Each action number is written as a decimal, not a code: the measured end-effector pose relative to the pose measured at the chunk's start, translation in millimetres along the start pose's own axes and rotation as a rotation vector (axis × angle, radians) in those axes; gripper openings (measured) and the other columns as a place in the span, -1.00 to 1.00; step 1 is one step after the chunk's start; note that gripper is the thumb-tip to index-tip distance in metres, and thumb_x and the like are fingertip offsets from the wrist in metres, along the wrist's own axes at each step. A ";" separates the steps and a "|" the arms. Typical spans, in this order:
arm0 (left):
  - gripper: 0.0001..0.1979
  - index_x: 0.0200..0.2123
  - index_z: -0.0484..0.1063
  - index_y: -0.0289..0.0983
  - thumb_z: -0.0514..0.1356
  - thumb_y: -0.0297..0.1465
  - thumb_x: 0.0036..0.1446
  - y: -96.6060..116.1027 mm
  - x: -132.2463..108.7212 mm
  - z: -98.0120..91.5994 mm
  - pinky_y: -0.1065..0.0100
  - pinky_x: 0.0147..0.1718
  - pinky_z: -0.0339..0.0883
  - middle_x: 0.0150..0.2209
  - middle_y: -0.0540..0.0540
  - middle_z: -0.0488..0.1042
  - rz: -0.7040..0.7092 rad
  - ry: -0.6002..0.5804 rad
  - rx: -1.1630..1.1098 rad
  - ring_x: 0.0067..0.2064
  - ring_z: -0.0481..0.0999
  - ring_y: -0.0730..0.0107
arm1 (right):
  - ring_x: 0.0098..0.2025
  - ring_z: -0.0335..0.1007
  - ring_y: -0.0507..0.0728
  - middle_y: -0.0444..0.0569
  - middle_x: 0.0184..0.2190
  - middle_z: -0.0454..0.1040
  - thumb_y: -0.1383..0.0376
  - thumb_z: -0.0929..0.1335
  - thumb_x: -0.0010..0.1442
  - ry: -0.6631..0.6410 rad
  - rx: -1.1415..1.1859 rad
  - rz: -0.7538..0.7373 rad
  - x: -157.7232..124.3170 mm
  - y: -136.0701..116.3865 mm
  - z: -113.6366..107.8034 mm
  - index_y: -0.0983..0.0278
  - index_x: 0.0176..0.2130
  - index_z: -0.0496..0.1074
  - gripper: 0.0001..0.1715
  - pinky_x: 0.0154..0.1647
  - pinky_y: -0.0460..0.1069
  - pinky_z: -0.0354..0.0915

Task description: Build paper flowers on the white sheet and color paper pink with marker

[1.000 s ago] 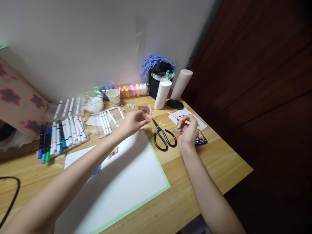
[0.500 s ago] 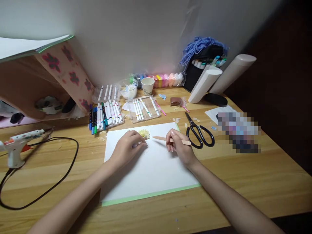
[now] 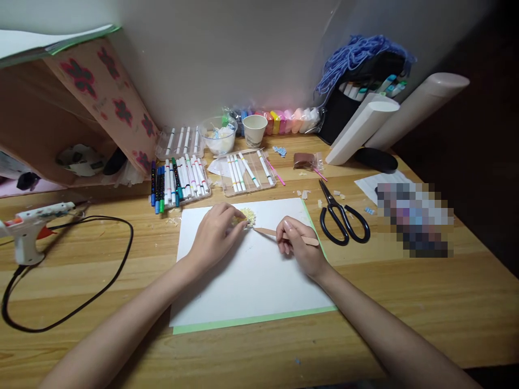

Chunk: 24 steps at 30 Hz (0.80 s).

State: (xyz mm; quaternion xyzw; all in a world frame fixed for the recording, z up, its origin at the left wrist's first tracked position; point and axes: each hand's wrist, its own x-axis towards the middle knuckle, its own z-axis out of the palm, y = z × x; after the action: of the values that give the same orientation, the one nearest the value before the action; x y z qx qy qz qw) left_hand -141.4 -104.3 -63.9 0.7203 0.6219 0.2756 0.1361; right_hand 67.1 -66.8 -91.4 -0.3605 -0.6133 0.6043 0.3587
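Centrally, a wooden stick (image 3: 266, 233) sits in the right hand (image 3: 299, 243), whose thumb and fingers are clamped on its shaft; the pointed tip faces left, at the near right edge of a yellow patch (image 3: 250, 216), though contact cannot be told. The patch lies on the far part of a white sheet (image 3: 243, 286), with green showing along its near and right edges. From the left, the left hand (image 3: 213, 235) covers part of the patch, thumb and fingertips close to one another; whether they pinch anything cannot be told. Just right of the sheet lie black-handled scissors (image 3: 331, 203), blades pointing far. Beyond the sheet are a clear marker tray (image 3: 260, 175) and, farther, a paper cup (image 3: 254, 136). At left rests a glue gun (image 3: 28, 243) with a looped black cord (image 3: 130, 243).
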 end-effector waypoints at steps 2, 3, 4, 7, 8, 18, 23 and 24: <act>-0.88 -0.29 0.38 -0.25 0.08 -0.38 0.25 -3.8 -0.6 -2.9 0.29 -0.24 0.25 -0.28 -0.08 0.40 -0.043 0.025 -0.005 -0.22 0.38 0.31 | -0.64 0.11 -0.03 -0.20 -0.69 0.28 0.05 0.19 0.30 0.013 0.007 0.000 -0.2 -0.1 0.2 0.26 -0.48 0.31 -0.55 -0.61 -0.13 0.05; -0.87 -0.30 0.37 -0.25 0.06 -0.39 0.26 -5.3 -0.9 -4.2 0.30 -0.24 0.24 -0.29 -0.07 0.40 -0.060 0.038 -0.004 -0.24 0.38 0.32 | -0.64 0.11 -0.03 -0.20 -0.69 0.28 0.05 0.19 0.30 0.019 0.012 0.000 -0.2 -0.3 0.3 0.26 -0.48 0.31 -0.55 -0.61 -0.13 0.05; -0.86 -0.31 0.37 -0.25 0.05 -0.39 0.26 -6.4 -1.4 -5.3 0.30 -0.25 0.24 -0.29 -0.07 0.40 -0.070 0.045 -0.002 -0.24 0.38 0.32 | -0.64 0.11 -0.03 -0.20 -0.69 0.28 0.05 0.19 0.30 0.024 0.016 0.000 -0.2 -0.5 0.4 0.26 -0.48 0.31 -0.55 -0.61 -0.13 0.05; -0.87 -0.31 0.39 -0.26 0.08 -0.37 0.24 -6.4 -3.1 -6.2 0.30 -0.23 0.23 -0.29 -0.07 0.39 -0.039 0.044 -0.001 -0.22 0.37 0.32 | -0.64 0.12 -0.04 -0.20 -0.70 0.28 0.05 0.19 0.30 0.034 0.021 -0.004 -0.1 -1.2 0.5 0.26 -0.49 0.32 -0.54 -0.61 -0.14 0.05; -0.87 -0.30 0.41 -0.26 0.10 -0.35 0.23 -5.5 -3.7 -5.6 0.30 -0.22 0.23 -0.29 -0.07 0.39 -0.013 0.035 0.001 -0.21 0.37 0.31 | -0.65 0.12 -0.04 -0.20 -0.70 0.28 0.05 0.19 0.30 0.035 0.020 -0.007 -0.1 -1.3 0.5 0.26 -0.49 0.32 -0.54 -0.61 -0.14 0.06; -0.86 -0.26 0.48 -0.21 0.16 -0.32 0.18 -0.9 -6.9 4.8 0.25 -0.23 0.21 -0.22 -0.11 0.39 0.126 -0.033 0.133 -0.21 0.33 0.28 | -0.65 0.13 -0.04 -0.18 -0.71 0.30 0.02 0.23 0.26 0.039 0.038 0.019 0.2 -2.0 1.2 0.27 -0.51 0.35 -0.53 -0.63 -0.14 0.07; -0.87 -0.30 0.46 -0.23 0.13 -0.36 0.20 1.0 -5.3 6.2 0.26 -0.21 0.22 -0.23 -0.10 0.38 0.117 -0.009 0.082 -0.20 0.32 0.29 | -0.66 0.13 -0.04 -0.18 -0.72 0.30 0.02 0.22 0.27 0.046 0.039 0.009 -0.5 -2.2 0.7 0.27 -0.51 0.35 -0.52 -0.63 -0.14 0.07; -0.88 -0.31 0.46 -0.23 0.13 -0.36 0.20 2.3 -4.8 6.3 0.26 -0.21 0.22 -0.24 -0.10 0.38 0.112 -0.012 0.075 -0.20 0.33 0.30 | -0.66 0.13 -0.04 -0.19 -0.72 0.30 0.03 0.22 0.27 0.048 0.037 0.005 -0.9 -2.3 0.4 0.27 -0.51 0.35 -0.52 -0.63 -0.14 0.07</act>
State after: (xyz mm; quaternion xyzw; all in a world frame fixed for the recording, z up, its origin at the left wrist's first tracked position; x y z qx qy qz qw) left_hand -136.3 -108.5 -68.8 0.7602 0.5895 0.2552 0.0970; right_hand 67.2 -67.8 -89.1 -0.3696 -0.5923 0.6076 0.3786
